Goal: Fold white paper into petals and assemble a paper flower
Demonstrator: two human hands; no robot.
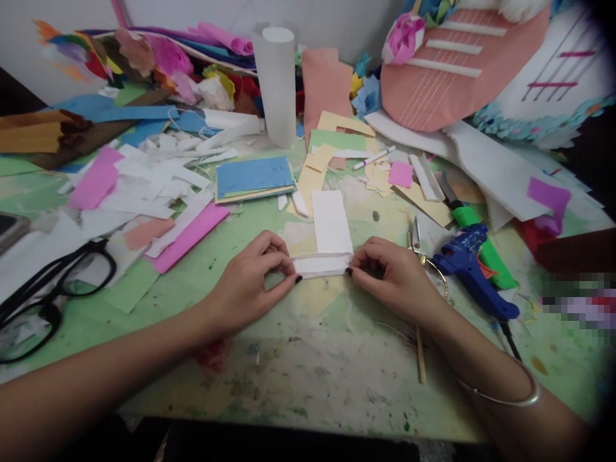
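Observation:
A small folded white paper strip (320, 265) lies across the table in front of me, pinched at both ends. My left hand (257, 273) has its thumb and fingers closed on the left end. At the right end, my right hand (389, 273) grips the strip between thumb and fingers. Just behind the strip stretches an upright-oriented white paper rectangle (332, 221), its near edge meeting the strip; whether the two are joined I cannot tell. Scissors (416, 237) lie beside my right hand, next to a blue glue gun (474, 269).
Black glasses (62, 289) and white paper scraps (144, 173) lie at left. Blue cards (255, 176) sit behind my hands, with a white paper tube (279, 86) standing farther back. A pink paper guitar shape (447, 77) leans at the back right. A thin stick (421, 359) lies near my right forearm.

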